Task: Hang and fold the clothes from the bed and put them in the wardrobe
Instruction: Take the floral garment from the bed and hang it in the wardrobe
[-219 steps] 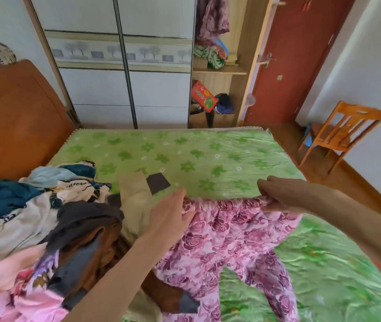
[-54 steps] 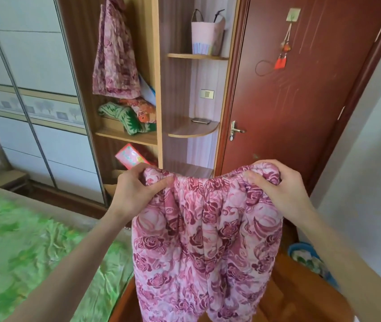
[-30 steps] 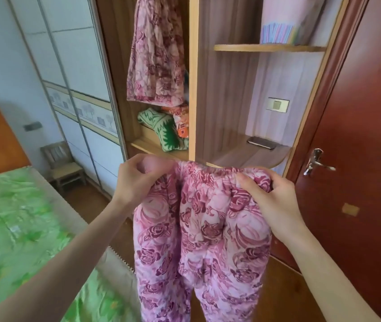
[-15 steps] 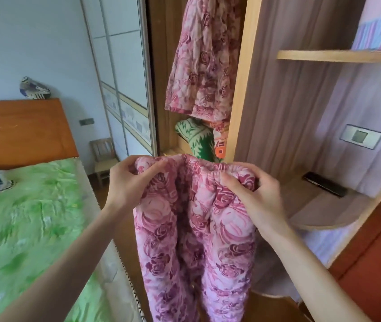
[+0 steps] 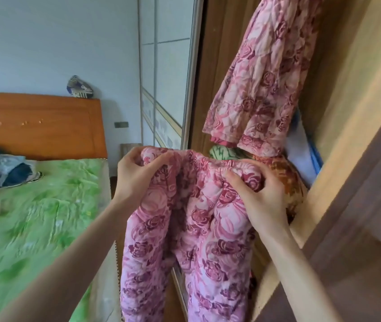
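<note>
Head view. Grip: left hand [image 5: 138,176] and right hand [image 5: 258,196] each closed on the gathered elastic waistband of the pink quilted trousers with a dark rose print [image 5: 185,228], thumbs on the near face, fingers bunched into the cloth behind. The waistband is held level in front of the open bay of the wood-veneer wardrobe [image 5: 347,112]; both legs hang straight down, side by side, their ends below the picture's edge.

In the bay: a hanging pink garment of matching rose print [image 5: 259,84] directly above the hands; behind the waistband, a green-and-white patterned bundle [image 5: 222,153] and an orange patterned bundle [image 5: 287,182] on what appears to be a shelf. To the left: the bed under a green floral cover [image 5: 33,217] with a heap of mixed blue, white and dark clothes [image 5: 1,170] near the orange wooden headboard [image 5: 40,124].

Handling note, as a judgement: the trousers are thick and will slump; bring the two hands together so the legs lie one on the other, then halve the length before shelving, or clip the waistband evenly if hanging.

Writing, brands, labels: none legible anywhere in the view.
</note>
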### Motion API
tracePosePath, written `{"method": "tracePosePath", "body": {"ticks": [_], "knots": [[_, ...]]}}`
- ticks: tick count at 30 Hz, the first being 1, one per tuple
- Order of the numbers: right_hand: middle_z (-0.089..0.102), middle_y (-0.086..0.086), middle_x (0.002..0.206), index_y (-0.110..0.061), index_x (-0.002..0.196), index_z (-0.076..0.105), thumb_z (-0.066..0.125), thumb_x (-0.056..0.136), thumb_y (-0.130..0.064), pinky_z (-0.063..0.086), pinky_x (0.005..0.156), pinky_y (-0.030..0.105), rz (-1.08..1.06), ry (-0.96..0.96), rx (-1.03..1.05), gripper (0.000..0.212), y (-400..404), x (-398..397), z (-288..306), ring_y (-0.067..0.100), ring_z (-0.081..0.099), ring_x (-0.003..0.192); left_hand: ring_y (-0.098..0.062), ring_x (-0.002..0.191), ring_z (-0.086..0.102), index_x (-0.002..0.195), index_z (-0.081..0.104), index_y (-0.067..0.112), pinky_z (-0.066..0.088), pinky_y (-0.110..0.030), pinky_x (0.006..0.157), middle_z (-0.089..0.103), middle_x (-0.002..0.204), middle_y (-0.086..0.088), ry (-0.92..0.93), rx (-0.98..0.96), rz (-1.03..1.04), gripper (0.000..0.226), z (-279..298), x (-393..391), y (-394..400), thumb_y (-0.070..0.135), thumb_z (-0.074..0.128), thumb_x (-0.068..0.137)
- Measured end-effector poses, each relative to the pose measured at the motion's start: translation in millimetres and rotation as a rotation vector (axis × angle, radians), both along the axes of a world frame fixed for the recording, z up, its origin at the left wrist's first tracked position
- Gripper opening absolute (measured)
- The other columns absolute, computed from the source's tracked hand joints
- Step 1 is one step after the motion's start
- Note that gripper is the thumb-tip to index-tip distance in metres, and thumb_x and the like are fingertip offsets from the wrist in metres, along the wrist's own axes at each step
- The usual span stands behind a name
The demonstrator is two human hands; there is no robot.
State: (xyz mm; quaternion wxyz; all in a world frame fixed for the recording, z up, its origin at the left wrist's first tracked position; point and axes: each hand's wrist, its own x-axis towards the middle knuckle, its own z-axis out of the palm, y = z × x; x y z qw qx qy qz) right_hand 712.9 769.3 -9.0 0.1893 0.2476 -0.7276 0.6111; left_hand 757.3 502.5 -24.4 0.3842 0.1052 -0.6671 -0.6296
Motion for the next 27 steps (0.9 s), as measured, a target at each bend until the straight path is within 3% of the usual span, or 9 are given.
{"method": "tracePosePath", "body": {"ticks": [4,7,9,13,16,22,27], "knots": [[0.070,-0.038,0.103,-0.050,0.102,0.070,0.078,0.090,-0.049,0.044,0.078,-0.002,-0.016,-0.002,-0.103,0.013,-19.2,-40.1,17.4,-0.018,0.064,0.099,-0.020,0.081,0.080,0.091,0.076,0.029,0.067,-0.036,0.072,0.080,0.087,-0.001,0.018,-0.073,0.007,0.041,11.4,-39.7,-22.3,0.065,0.089,0.075],[0.069,-0.039,0.107,-0.052,0.103,0.070,0.076,0.092,-0.050,0.043,0.079,-0.003,-0.048,0.012,-0.173,0.013,-29.1,-71.4,29.4,-0.018,0.062,0.104,-0.013,0.083,0.079,0.093,0.077,0.031,0.062,-0.025,0.069,0.080,0.088,0.003,0.052,-0.147,0.013,0.034,27.1,-69.9,-37.0,0.063,0.082,0.083],[0.070,-0.034,0.113,-0.047,0.108,0.071,0.076,0.088,-0.059,0.048,0.082,0.002,-0.101,0.021,-0.215,0.024,-32.6,-89.9,34.2,-0.014,0.064,0.107,-0.010,0.086,0.078,0.095,0.077,0.028,0.060,-0.022,0.070,0.080,0.090,0.004,0.069,-0.182,0.006,0.029,37.3,-92.6,-43.9,0.056,0.081,0.086],[0.072,-0.026,0.113,-0.044,0.110,0.071,0.078,0.080,-0.066,0.057,0.092,0.031,-0.140,0.021,-0.255,0.038,-33.4,-124.6,40.9,-0.005,0.068,0.106,-0.013,0.087,0.078,0.100,0.077,0.019,0.060,-0.023,0.070,0.079,0.090,0.002,0.121,-0.199,0.008,0.032,55.0,-140.9,-48.5,0.044,0.086,0.084],[0.073,-0.025,0.114,-0.043,0.109,0.073,0.079,0.079,-0.067,0.059,0.092,0.036,-0.172,0.030,-0.253,0.039,-30.3,-145.9,51.4,-0.005,0.068,0.105,-0.014,0.086,0.079,0.100,0.078,0.019,0.061,-0.022,0.069,0.080,0.089,0.001,0.168,-0.170,-0.020,0.033,65.2,-171.0,-47.9,0.043,0.089,0.081],[0.078,-0.020,0.103,-0.038,0.108,0.077,0.079,0.079,-0.067,0.063,0.077,0.025,-0.244,0.064,-0.263,0.040,-28.4,-185.2,75.2,-0.003,0.073,0.095,-0.019,0.088,0.080,0.098,0.079,0.021,0.063,-0.026,0.072,0.081,0.092,-0.002,0.216,-0.132,-0.151,0.037,86.9,-230.5,-58.3,0.048,0.092,0.077],[0.079,-0.015,0.095,-0.036,0.103,0.079,0.080,0.078,-0.069,0.059,0.074,0.019,-0.373,0.137,-0.237,0.041,-38.6,-214.3,91.8,0.001,0.075,0.091,-0.019,0.091,0.080,0.098,0.081,0.023,0.063,-0.026,0.074,0.081,0.095,-0.001,0.242,-0.128,-0.309,0.037,97.5,-286.9,-73.9,0.050,0.092,0.077]]}}
